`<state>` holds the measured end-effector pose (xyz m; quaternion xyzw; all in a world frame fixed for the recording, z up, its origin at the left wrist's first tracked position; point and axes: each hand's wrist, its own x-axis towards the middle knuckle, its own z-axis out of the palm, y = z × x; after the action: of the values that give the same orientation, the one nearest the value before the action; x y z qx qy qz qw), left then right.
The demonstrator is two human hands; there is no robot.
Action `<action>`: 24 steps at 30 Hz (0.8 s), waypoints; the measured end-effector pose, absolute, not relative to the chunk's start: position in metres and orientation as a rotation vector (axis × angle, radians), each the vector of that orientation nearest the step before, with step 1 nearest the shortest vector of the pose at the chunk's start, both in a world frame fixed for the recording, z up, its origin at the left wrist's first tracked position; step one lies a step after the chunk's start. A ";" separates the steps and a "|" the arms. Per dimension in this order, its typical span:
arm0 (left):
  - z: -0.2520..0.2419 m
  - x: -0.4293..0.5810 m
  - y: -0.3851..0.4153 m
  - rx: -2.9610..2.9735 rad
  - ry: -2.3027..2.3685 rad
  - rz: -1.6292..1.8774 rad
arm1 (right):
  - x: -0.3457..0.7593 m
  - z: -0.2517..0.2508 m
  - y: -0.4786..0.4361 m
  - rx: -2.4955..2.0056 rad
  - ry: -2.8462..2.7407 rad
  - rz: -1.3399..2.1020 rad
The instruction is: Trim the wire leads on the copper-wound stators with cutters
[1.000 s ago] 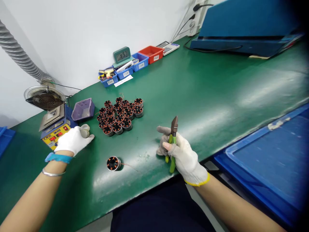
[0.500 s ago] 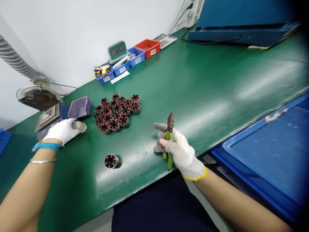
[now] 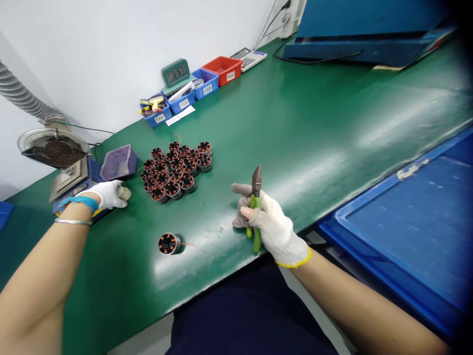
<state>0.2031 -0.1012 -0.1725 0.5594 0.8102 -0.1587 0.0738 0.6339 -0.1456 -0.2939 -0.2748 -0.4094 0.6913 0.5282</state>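
The left hand (image 3: 105,194) is edging back, closed on a pale pot (image 3: 124,193) left of the stator cluster (image 3: 176,170); the right hand (image 3: 271,224) is clamping cutters (image 3: 255,190) upright, ready.

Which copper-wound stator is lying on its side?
The lone copper-wound stator near the front edge of the green table, with a thin wire trailing from it. The rest stand upright, packed in a cluster farther back.

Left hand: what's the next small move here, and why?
Probably move the left hand from the pale round object beside the solder station over to the lone stator and steady it. It lies on its side, apart from the cluster, with a loose wire trailing toward the right hand, which holds the cutters tips-up, touching no part.
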 end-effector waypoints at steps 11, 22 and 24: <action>-0.167 0.223 -0.175 1.639 2.419 -0.449 | 0.633 -0.289 -0.147 -0.632 -0.945 1.677; -0.169 0.105 -0.297 0.995 2.622 -0.334 | 0.633 -0.293 -0.148 -0.776 -0.942 1.633; -0.171 0.091 -0.289 0.967 2.612 -0.257 | 0.631 -0.291 -0.148 -0.788 -0.934 1.628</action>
<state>0.0906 -0.2892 -0.1715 0.3406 0.9200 -0.0905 0.1715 0.6311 -0.1484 -0.2908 -0.3293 -0.3906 0.6805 0.5253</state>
